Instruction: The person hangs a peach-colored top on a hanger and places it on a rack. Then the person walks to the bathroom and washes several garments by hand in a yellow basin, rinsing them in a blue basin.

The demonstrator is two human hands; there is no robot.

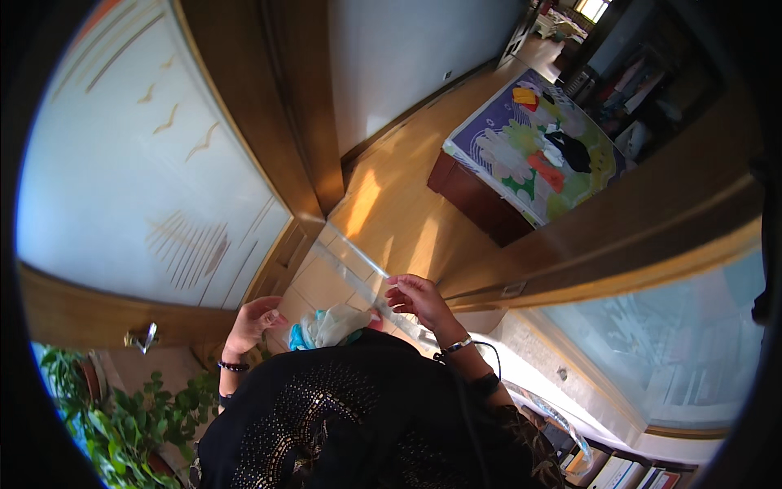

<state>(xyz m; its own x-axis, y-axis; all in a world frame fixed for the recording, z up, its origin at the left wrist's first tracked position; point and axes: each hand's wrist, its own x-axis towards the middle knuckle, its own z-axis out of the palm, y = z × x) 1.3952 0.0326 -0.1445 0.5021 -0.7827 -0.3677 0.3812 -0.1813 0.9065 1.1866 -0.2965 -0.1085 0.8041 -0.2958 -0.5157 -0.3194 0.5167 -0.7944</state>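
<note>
My left hand is raised at the left of my body, fingers curved and apart, and I see nothing held in it. Across from it, my right hand is lifted with loosely bent fingers, a little spread, and it appears to hold nothing. Between and below the hands shows a crumpled white and turquoise bundle, cloth or thin plastic; I cannot tell which. Its near side is hidden by my black top. Neither hand visibly touches it. A bit of something red shows beside the bundle.
A wooden door with frosted glass stands at the left, its handle near leafy plants. Another glass door is at the right. Beyond the doorway, a bed bears scattered clothes. Books stand lower right.
</note>
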